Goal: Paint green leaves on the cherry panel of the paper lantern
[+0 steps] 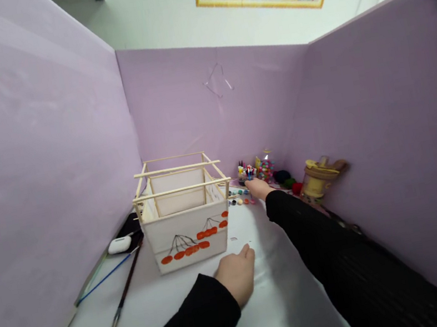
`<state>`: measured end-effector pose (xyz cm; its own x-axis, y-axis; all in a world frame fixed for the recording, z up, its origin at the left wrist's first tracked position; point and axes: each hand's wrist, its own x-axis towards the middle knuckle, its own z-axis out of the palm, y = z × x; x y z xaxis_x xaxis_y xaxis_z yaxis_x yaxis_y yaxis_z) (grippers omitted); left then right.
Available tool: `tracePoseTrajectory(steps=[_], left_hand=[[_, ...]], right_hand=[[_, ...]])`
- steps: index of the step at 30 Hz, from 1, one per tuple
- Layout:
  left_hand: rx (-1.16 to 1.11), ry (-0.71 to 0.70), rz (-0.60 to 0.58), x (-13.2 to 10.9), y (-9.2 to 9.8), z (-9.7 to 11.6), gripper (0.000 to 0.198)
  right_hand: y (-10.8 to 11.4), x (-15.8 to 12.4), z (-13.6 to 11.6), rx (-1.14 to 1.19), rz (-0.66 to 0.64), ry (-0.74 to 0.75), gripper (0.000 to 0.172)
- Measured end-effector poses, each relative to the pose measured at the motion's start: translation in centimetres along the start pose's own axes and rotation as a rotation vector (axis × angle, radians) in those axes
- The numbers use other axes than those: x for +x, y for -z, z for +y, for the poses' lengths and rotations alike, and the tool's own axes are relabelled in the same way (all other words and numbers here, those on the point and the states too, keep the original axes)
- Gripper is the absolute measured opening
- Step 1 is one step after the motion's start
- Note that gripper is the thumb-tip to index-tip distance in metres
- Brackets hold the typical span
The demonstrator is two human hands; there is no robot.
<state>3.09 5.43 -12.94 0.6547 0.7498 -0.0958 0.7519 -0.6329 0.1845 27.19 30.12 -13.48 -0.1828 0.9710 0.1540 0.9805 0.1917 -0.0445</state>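
My left hand [239, 276] rests low over the white table cover, its fingers curled together, just in front of a lantern-like box frame [191, 235]. Thin wooden sticks form the open top of this frame, and its white front panel carries orange-red berries on dark stems. My right hand [260, 187] reaches far forward, fingers closed, beside small paint pots [240, 201] in several colours. A slim blue piece [249, 173] shows at its fingertips; whether it is held I cannot make out.
Along the left lie a long brush [127, 288], a thin blue stick [105, 277] and a white case [119, 244]. At the back right stand a jar of colourful balls [266, 169] and a yellow-brown cup-like container [316, 179]. Purple panels [227, 117] wall three sides.
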Motion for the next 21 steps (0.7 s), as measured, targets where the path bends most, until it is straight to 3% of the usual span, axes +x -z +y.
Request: tracePoseTrajectory(steps=[5,10,13,16,21], left_hand=[[0.000,0.006,0.000,0.2,-0.2,-0.1,0.069],[0.011,-0.001,-0.004,0.3,-0.1,0.0,0.068],[0.008,0.005,-0.010,0.3,-0.1,-0.1,0.070],[-0.008,-0.005,-0.004,0.4,-0.2,-0.2,0.069],[-0.038,0.015,0.011,0.6,-0.3,-0.2,0.066]], right_hand=[[-0.5,0.1,-0.3,-0.089,-0.051,-0.040,0.020],[-0.3,-0.4,-0.6,-0.135,-0.081,-0.042,0.034],[0.3,-0.8,-1.2,-0.129,-0.057,-0.023,0.025],[2.1,-1.0,-1.8,-0.113,-0.009,-0.004,0.024],[7.0,-2.9,-1.1,-0.084,0.097,-0.016,0.031]])
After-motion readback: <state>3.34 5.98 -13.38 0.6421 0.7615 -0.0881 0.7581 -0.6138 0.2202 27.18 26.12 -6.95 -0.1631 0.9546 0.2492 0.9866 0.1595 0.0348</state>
